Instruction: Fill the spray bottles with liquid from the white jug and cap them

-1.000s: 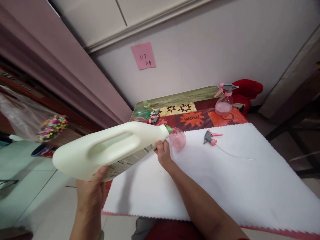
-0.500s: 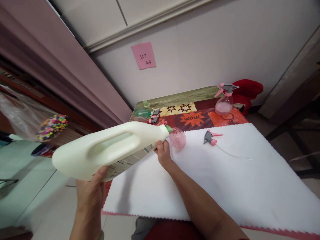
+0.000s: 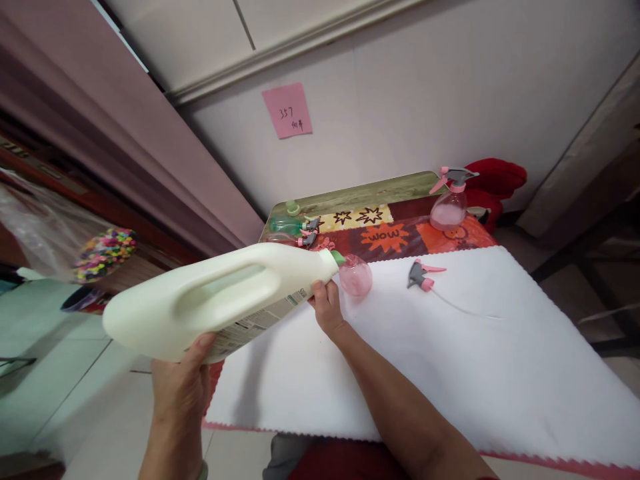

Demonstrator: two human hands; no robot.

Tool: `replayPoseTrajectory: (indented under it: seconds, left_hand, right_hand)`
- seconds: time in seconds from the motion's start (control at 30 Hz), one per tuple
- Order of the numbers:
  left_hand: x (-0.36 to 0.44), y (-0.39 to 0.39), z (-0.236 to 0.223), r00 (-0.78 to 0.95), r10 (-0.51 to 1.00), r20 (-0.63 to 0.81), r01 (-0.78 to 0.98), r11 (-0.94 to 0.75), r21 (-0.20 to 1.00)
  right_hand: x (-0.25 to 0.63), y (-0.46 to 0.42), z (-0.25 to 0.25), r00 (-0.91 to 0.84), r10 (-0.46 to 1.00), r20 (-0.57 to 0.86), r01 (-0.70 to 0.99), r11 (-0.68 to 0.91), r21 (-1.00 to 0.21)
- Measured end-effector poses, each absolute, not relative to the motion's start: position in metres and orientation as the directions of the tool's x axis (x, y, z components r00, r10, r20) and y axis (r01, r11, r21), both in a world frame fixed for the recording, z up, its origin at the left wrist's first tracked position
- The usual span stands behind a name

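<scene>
A large pale-green detergent jug [image 3: 150,313] is tipped on its side, its green spout [image 3: 339,258] at the mouth of a clear pink spray bottle body [image 3: 357,279] on the table. My left hand [image 3: 187,363] grips the jug's lower end from below. Near the jug's neck, my right hand [image 3: 327,307] is closed on it, its fingers partly hidden behind the jug. Any liquid flowing from the spout is too hard to make out. To the right lies a grey and pink spray trigger head [image 3: 421,275] with its thin tube stretched across the white surface.
A complete pink spray bottle [image 3: 449,212] stands at the back right beside a red cloth-like item [image 3: 497,179]. Two more spray bottles, one a green bottle [image 3: 285,225], lie at the back left near a green cap [image 3: 293,208]. White padding [image 3: 450,373] covers the table.
Almost nothing differs. The jug stays tilted at the pink bottle's mouth, with both hands in the same places.
</scene>
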State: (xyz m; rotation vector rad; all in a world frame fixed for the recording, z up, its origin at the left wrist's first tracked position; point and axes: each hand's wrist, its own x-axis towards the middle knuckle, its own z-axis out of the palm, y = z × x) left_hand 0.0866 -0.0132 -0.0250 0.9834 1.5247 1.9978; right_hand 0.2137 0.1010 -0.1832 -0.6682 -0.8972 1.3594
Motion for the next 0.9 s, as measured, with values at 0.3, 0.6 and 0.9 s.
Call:
replayPoseTrajectory:
  seconds: [0.3,0.6,0.9]
  left_hand:
    - [0.0866,-0.0121,-0.0254,-0.672,0.695,0.254,0.083,-0.271,0.959]
    - [0.0882,-0.0134,-0.0236,-0.663,0.704,0.255,0.089,-0.264,0.960]
    - [0.0863,-0.0144,-0.0252,-0.710,0.673,0.210,0.056,-0.243,0.968]
  right_hand:
    - [0.2149,0.1000,-0.1812,-0.026,0.991,0.133,-0.542,0.098,-0.835]
    - [0.2152,0.0995,-0.1796,-0.021,0.992,0.123,-0.546,0.092,-0.833]
    - [0.2140,0.0993,-0.1805,-0.015,0.992,0.129,-0.547,0.100,-0.831]
